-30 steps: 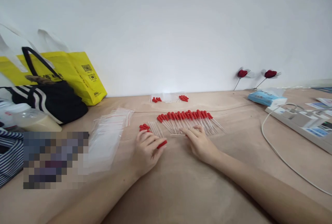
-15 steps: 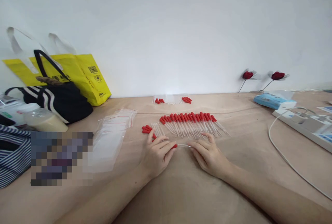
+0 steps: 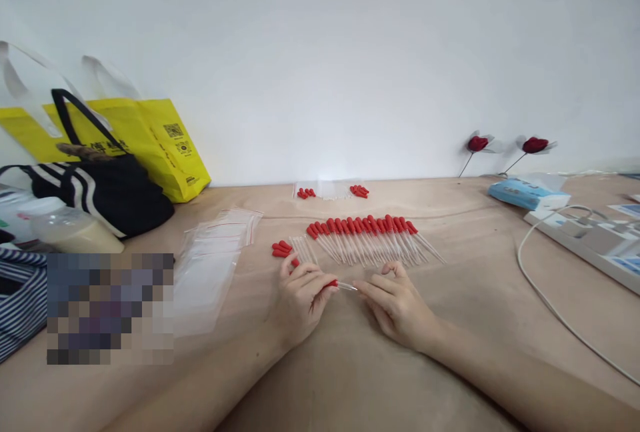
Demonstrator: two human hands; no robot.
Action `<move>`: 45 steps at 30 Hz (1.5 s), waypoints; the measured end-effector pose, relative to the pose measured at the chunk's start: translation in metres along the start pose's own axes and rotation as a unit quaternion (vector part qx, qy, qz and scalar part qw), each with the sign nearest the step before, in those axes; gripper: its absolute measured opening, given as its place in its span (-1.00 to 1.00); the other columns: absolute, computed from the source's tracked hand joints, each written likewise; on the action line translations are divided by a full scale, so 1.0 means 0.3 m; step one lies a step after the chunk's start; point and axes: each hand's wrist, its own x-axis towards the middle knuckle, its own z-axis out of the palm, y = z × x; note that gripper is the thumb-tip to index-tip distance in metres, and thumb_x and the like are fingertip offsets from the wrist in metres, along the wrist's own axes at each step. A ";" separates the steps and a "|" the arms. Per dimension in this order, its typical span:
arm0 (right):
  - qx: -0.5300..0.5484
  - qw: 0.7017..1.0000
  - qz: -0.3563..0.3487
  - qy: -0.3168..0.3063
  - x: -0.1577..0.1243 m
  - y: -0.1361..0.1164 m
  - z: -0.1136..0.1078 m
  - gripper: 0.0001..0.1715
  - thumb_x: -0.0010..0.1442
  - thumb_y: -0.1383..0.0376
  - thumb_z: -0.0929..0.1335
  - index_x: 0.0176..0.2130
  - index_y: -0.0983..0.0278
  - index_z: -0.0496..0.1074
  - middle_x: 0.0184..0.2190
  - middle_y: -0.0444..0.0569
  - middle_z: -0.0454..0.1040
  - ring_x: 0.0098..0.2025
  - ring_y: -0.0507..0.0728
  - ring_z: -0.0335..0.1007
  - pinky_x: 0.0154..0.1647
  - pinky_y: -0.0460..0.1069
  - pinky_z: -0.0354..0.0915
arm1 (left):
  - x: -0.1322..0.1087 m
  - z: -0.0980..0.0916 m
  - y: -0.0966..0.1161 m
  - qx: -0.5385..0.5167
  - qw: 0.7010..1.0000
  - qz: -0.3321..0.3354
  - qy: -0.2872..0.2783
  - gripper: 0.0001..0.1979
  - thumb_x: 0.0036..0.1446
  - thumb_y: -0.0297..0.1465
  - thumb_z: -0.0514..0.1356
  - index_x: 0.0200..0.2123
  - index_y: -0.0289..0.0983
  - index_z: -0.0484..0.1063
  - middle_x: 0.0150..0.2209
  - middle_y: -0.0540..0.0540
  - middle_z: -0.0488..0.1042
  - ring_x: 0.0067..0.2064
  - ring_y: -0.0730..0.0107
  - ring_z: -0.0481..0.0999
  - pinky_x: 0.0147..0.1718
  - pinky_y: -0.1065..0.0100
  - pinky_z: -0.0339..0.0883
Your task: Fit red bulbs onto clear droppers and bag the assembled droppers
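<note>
Between the fingertips of my left hand (image 3: 300, 302) is a red rubber bulb (image 3: 332, 283). My right hand (image 3: 397, 302) pinches a clear glass dropper tube (image 3: 347, 286), whose left end meets the bulb's mouth; how deep it sits I cannot tell. Just beyond my left fingers lie loose red bulbs (image 3: 283, 249) and several bare glass tubes (image 3: 304, 249). A long row of droppers with red bulbs fitted (image 3: 367, 239) lies past my hands, bulbs toward the wall and tips toward me.
Clear zip bags (image 3: 210, 272) lie to the left. Further left are a yellow bag (image 3: 187, 165), a black bag (image 3: 135, 199) and a bottle (image 3: 75, 229). At the back rest more red bulbs (image 3: 359, 191). A tissue pack (image 3: 525, 193), power strip (image 3: 590, 245) and white cable (image 3: 530, 299) occupy the right.
My right hand has moved slightly left, bringing the glass tube against the red bulb in my left hand. The gap between them has closed. The view has shifted a little.
</note>
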 end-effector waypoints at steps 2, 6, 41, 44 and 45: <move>-0.010 1.000 -0.010 -0.011 0.002 0.007 -0.009 -0.65 0.08 0.52 0.15 -0.21 0.31 0.39 -0.55 -0.12 0.36 -0.53 0.00 0.18 -0.29 0.01 0.04 | 0.000 -0.004 0.004 0.002 1.000 0.015 -0.021 -0.88 0.10 -0.43 0.09 -0.41 -0.21 0.42 -0.49 0.07 0.53 -0.36 0.43 0.45 0.08 0.07 -0.14; -0.036 0.999 -0.028 -0.016 0.003 0.014 -0.011 -0.62 0.06 0.53 0.13 -0.23 0.30 0.40 -0.57 -0.13 0.33 -0.53 -0.01 0.17 -0.31 0.00 -0.01 | -0.002 -0.008 0.014 0.010 0.999 0.027 -0.046 -0.85 0.11 -0.44 0.05 -0.42 -0.21 0.41 -0.51 0.05 0.51 -0.35 0.42 0.44 0.08 0.07 -0.15; -0.011 0.949 0.304 -0.080 0.161 0.030 0.060 -0.79 0.13 0.33 0.21 -0.37 0.24 0.41 -0.44 -0.13 0.48 -0.34 0.05 0.32 -0.31 -0.05 0.02 | -0.034 -0.083 -0.147 0.079 0.993 -0.085 -0.029 -0.87 0.04 -0.34 0.10 -0.33 -0.23 0.37 -0.33 -0.07 0.45 -0.22 0.25 0.40 -0.20 0.21 0.19; -0.044 0.942 0.324 -0.075 0.232 0.021 0.111 -0.79 0.10 0.31 0.22 -0.30 0.24 0.41 -0.38 -0.07 0.49 -0.25 0.12 0.32 -0.24 -0.01 0.00 | -0.043 -0.087 -0.152 0.072 0.992 -0.089 -0.049 -0.87 0.02 -0.37 0.12 -0.31 -0.23 0.35 -0.32 -0.07 0.43 -0.22 0.27 0.39 -0.20 0.22 0.21; -0.053 0.939 0.330 -0.074 0.251 0.018 0.128 -0.78 0.09 0.32 0.22 -0.29 0.25 0.41 -0.37 -0.05 0.49 -0.23 0.14 0.32 -0.23 0.01 -0.02 | -0.045 -0.087 -0.153 0.071 0.992 -0.090 -0.053 -0.87 0.01 -0.38 0.12 -0.31 -0.23 0.35 -0.32 -0.06 0.42 -0.23 0.28 0.39 -0.20 0.22 0.21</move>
